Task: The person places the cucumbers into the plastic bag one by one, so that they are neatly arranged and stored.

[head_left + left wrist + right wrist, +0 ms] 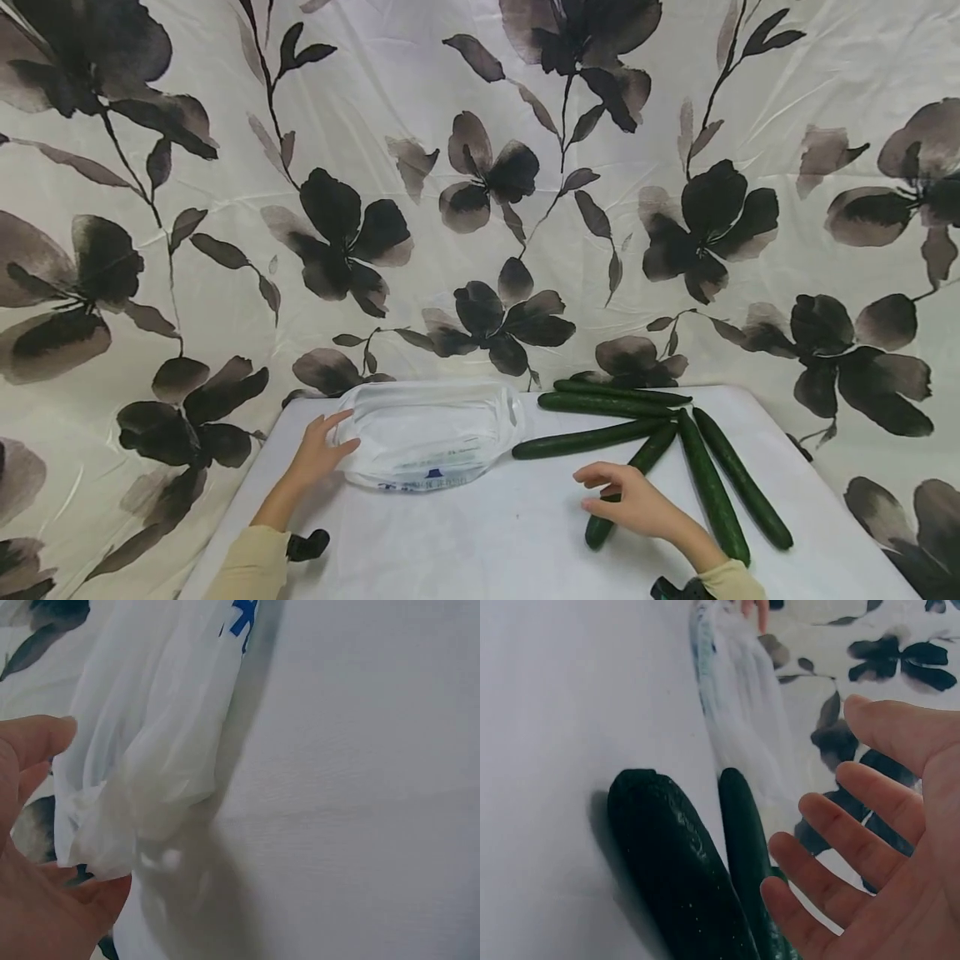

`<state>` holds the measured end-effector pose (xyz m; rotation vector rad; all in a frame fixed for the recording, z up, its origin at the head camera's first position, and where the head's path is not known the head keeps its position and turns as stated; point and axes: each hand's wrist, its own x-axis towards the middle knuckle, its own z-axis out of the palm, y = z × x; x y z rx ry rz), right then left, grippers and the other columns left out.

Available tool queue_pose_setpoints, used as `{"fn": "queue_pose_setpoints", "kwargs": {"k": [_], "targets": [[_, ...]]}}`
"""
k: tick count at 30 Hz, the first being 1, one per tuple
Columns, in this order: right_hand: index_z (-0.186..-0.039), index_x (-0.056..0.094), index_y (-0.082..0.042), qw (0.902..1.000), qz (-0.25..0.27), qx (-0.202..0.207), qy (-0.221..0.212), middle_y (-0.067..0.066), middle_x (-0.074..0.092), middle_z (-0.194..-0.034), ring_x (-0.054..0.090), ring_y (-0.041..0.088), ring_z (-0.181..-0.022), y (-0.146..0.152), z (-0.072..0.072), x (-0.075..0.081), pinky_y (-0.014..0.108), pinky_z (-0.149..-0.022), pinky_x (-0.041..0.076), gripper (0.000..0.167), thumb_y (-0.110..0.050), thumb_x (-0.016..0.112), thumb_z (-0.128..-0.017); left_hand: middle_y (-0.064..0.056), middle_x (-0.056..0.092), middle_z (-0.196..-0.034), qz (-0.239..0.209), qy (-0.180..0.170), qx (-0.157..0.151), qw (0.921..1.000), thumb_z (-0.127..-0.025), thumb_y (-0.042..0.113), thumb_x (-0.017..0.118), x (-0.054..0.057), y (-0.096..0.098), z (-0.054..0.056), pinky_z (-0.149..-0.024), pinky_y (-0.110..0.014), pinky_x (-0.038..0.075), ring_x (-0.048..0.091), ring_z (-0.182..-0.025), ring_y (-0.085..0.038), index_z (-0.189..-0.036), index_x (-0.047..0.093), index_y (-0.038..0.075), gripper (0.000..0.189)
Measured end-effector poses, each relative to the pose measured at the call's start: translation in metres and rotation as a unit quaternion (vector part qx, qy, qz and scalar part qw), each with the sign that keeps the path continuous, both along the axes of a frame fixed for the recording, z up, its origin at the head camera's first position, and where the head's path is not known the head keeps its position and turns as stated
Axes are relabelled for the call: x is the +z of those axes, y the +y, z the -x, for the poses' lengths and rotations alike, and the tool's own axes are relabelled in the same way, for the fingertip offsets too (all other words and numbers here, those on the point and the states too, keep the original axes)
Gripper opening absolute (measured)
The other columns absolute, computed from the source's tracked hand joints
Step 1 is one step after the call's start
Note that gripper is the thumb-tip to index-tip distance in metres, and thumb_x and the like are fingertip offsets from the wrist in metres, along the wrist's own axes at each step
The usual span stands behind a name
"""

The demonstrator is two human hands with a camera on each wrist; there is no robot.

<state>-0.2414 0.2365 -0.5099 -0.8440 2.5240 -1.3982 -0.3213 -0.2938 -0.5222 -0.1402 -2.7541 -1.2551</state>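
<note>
A clear plastic bag (427, 433) with blue and green print lies at the back left of the table. My left hand (317, 454) is at the bag's left end with fingers and thumb spread; in the left wrist view, the crumpled bag end (142, 772) lies between them, not visibly pinched. Whether the fingertips touch it I cannot tell. My right hand (628, 500) hovers with loosely bent fingers over a green cucumber (598, 530) and partly hides it in the head view. In the right wrist view those fingers (862, 832) hold nothing.
More long cucumbers (712, 492) fan out across the table's right side, their far ends meeting near the back. One cucumber (585, 439) points toward the bag. Behind the white table (450, 550) hangs a flower-patterned cloth (450, 267).
</note>
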Motion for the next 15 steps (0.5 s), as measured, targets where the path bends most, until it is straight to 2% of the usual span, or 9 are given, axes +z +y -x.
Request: {"fn": "queue_pose_setpoints", "kwargs": {"k": [2, 6, 9, 15], "targets": [[-0.124, 0.061, -0.007, 0.9999, -0.013, -0.001, 0.008, 0.015, 0.062, -0.121, 0.062, 0.031, -0.107, 0.002, 0.005, 0.001, 0.045, -0.084, 0.053, 0.033, -0.017, 0.067, -0.092, -0.042, 0.018, -0.146, 0.008, -0.006, -0.001, 1.0000, -0.091, 0.013, 0.067, -0.001, -0.001, 0.009, -0.104, -0.071, 0.016, 0.008, -0.137, -0.059, -0.139, 0.047, -0.001, 0.054], [-0.123, 0.061, -0.007, 0.9996, -0.022, 0.004, 0.017, 0.015, 0.063, -0.119, 0.062, 0.033, -0.107, 0.007, 0.015, 0.002, 0.044, -0.083, 0.053, 0.033, -0.016, 0.068, -0.092, -0.041, 0.024, -0.145, 0.009, -0.019, -0.001, 0.9998, -0.089, 0.010, 0.069, -0.004, -0.003, 0.021, -0.105, -0.065, 0.026, 0.016, -0.136, -0.057, -0.141, 0.044, -0.002, 0.059], [-0.123, 0.061, -0.006, 0.9996, -0.020, 0.007, 0.018, 0.015, 0.064, -0.119, 0.062, 0.032, -0.106, 0.013, 0.020, 0.002, 0.042, -0.082, 0.054, 0.034, -0.014, 0.069, -0.091, -0.036, 0.028, -0.147, 0.005, -0.034, -0.006, 0.9994, -0.087, 0.011, 0.071, -0.010, -0.005, 0.025, -0.106, -0.062, 0.027, 0.022, -0.136, -0.053, -0.143, 0.040, -0.002, 0.066], [-0.121, 0.062, -0.007, 0.9988, -0.030, 0.015, 0.035, 0.017, 0.064, -0.118, 0.063, 0.032, -0.104, 0.028, 0.027, 0.007, 0.043, -0.084, 0.053, 0.033, -0.016, 0.070, -0.090, -0.032, 0.030, -0.149, 0.007, -0.059, -0.001, 0.9982, -0.084, 0.015, 0.075, -0.025, -0.009, 0.028, -0.109, -0.063, 0.019, 0.022, -0.138, -0.050, -0.145, 0.040, 0.002, 0.071]]}}
